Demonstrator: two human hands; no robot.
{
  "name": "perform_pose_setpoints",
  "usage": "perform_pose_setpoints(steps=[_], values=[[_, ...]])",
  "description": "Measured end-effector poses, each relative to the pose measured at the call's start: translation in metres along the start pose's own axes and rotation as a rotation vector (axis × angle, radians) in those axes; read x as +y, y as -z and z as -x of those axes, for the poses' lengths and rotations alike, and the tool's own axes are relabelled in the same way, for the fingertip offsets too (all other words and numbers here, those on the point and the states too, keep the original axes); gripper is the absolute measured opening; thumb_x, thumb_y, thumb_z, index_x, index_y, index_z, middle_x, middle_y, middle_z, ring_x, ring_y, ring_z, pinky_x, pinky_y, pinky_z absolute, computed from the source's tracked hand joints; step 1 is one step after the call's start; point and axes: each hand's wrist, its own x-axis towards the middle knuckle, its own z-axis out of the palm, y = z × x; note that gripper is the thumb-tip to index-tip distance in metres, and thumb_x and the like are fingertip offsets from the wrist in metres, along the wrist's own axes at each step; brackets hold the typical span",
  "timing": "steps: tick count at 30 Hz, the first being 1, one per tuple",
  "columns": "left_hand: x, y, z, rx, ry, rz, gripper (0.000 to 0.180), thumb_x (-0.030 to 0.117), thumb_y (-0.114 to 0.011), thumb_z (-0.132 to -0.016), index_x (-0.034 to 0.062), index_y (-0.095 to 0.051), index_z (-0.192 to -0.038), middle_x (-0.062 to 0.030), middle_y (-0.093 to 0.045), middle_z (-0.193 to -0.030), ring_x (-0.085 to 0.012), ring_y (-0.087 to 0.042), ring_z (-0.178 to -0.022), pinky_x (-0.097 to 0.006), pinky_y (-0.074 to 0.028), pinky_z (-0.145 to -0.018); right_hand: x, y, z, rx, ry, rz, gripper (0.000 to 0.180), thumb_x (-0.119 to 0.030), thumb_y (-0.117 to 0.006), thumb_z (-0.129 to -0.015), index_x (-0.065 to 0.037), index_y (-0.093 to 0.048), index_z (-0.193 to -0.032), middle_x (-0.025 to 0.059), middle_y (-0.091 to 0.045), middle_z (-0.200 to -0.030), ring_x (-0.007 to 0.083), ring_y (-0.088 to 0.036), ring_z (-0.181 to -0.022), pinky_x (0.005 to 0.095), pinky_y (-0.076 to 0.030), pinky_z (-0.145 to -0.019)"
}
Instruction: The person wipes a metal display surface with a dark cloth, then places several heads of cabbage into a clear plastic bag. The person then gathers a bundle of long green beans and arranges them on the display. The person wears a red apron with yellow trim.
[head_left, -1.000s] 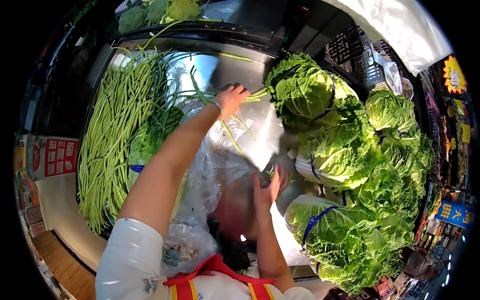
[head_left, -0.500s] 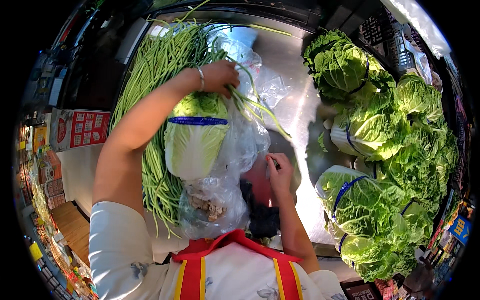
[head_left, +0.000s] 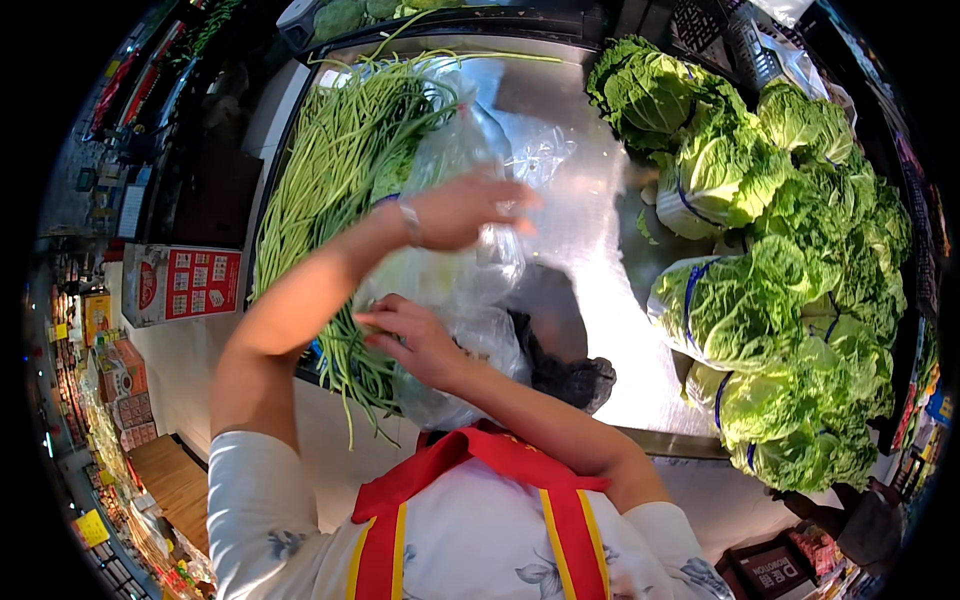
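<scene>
Over the middle of the counter my left hand (head_left: 470,212) hangs above clear plastic bags (head_left: 455,150), its fingers stretched out and blurred, holding nothing that I can see. My right hand (head_left: 420,345) reaches across to the left, fingers apart, beside the lower end of a heap of long green beans (head_left: 330,180). Whether its fingertips touch the bag or the beans I cannot tell. Under my hands and the plastic lies a napa cabbage (head_left: 397,172) with a blue band, mostly hidden.
Several napa cabbages (head_left: 715,310) with blue bands are piled along the right side of the metal counter (head_left: 590,230). A crumpled black plastic bag (head_left: 570,375) lies at the near edge. A red and white box (head_left: 185,285) stands left of the counter.
My left hand has let go of the green stems it held and moved down and right. My right hand has swung left across the bags. The whole view has shifted slightly.
</scene>
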Motion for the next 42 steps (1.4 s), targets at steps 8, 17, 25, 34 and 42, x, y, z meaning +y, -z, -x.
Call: perform_pose_setpoints(steps=[8,17,25,34,42], values=[[0.019,-0.062,0.065,-0.295,0.21,-0.025,0.02,0.019,-0.067,-0.069,0.0134,-0.058,-0.087,-0.0047,-0.056,-0.09,-0.026,-0.054,-0.088,-0.038,-0.041,-0.082,0.017,0.1,0.155,0.116,-0.221,0.746,0.08,-0.026,-0.078,-0.06,-0.009,-0.043,-0.129,0.0156,-0.03,-0.138,0.0365,-0.032,-0.123,0.0449,-0.025,-0.101],[0.059,0.047,0.185,0.101,0.566,0.293,0.011,0.01,-0.06,-0.075,0.0022,-0.053,-0.073,-0.0117,-0.053,-0.073,-0.032,-0.049,-0.075,-0.039,-0.04,-0.068,0.032,0.136,0.236,0.453,-0.318,0.743,0.031,-0.01,-0.07,-0.07,-0.005,-0.057,-0.098,0.0095,-0.053,-0.096,0.0235,-0.051,-0.089,0.0333,-0.04,-0.082],[0.062,0.034,0.191,0.166,0.626,0.347,0.009,0.008,-0.057,-0.075,0.0004,-0.053,-0.072,-0.0119,-0.053,-0.072,-0.032,-0.05,-0.075,-0.038,-0.041,-0.069,0.029,0.16,0.109,1.103,0.056,0.755,0.027,-0.002,-0.056,-0.086,0.002,-0.052,-0.112,0.0105,-0.058,-0.101,0.0201,-0.054,-0.094,0.0299,-0.041,-0.086],[0.049,0.023,0.189,0.176,0.645,0.389,0.012,0.011,-0.058,-0.079,0.0018,-0.052,-0.073,-0.011,-0.054,-0.073,-0.0311,-0.05,-0.073,-0.036,-0.041,-0.068,0.12,0.284,-0.054,0.674,-0.205,1.448,0.033,-0.018,-0.052,-0.079,-0.006,-0.056,-0.11,0.0124,-0.046,-0.128,0.0344,-0.043,-0.112,0.0385,-0.038,-0.094],[0.037,0.002,0.197,0.16,0.713,0.43,0.009,0.007,-0.058,-0.076,0.0016,-0.051,-0.074,-0.0107,-0.052,-0.072,-0.0306,-0.051,-0.074,-0.036,-0.041,-0.068,0.139,0.223,0.02,0.375,-0.705,1.41,0.077,-0.043,-0.066,-0.07,-0.009,-0.034,-0.132,0.0187,-0.039,-0.123,0.0391,-0.04,-0.111,0.0445,-0.039,-0.091]])
